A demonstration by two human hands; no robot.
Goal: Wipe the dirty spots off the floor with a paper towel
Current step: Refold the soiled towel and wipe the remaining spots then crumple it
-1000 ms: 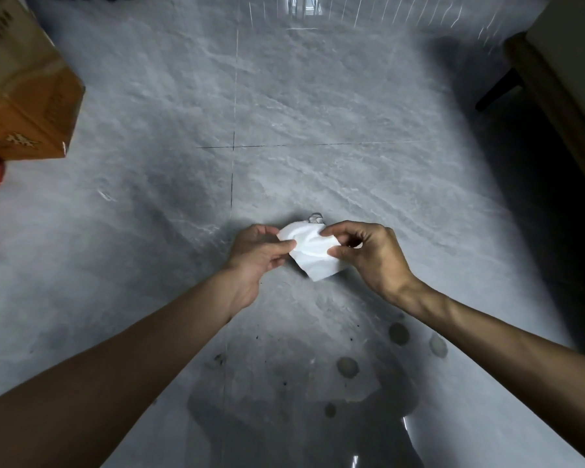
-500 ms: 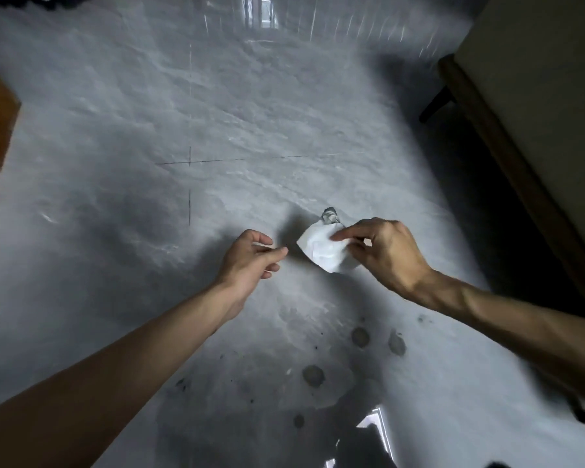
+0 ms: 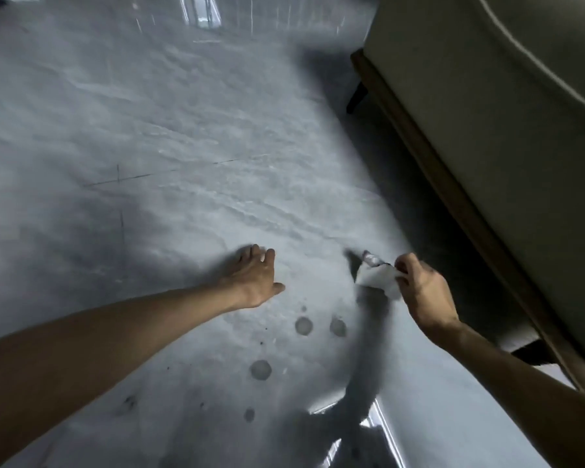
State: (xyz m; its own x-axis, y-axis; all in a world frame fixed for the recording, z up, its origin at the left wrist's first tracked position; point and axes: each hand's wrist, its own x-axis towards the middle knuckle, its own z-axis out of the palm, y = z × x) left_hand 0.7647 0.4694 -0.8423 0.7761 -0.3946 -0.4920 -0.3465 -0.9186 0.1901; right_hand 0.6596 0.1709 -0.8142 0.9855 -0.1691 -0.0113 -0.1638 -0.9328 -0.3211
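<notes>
A crumpled white paper towel point(image 3: 376, 278) is pinched in my right hand point(image 3: 423, 292), held just above the grey marble floor point(image 3: 190, 123). My left hand point(image 3: 254, 276) hovers to the left of it with fingers spread and straight, holding nothing. Several round dark spots point(image 3: 303, 325) mark the floor below and between the hands, with a larger one point(image 3: 260, 369) nearer to me and smaller specks around them. A small wet blotch point(image 3: 370, 257) shows on the floor just beyond the towel.
A beige sofa point(image 3: 507, 136) with a wooden base rail point(image 3: 453, 197) and a dark leg point(image 3: 357, 96) runs along the right side. My shadow falls across the lower floor. Thin tile joints point(image 3: 119, 179) cross at the left.
My left hand let go of the towel and spread open to the left. My right hand carried the towel to the right. The view swung right, losing the cardboard box and showing more sofa.
</notes>
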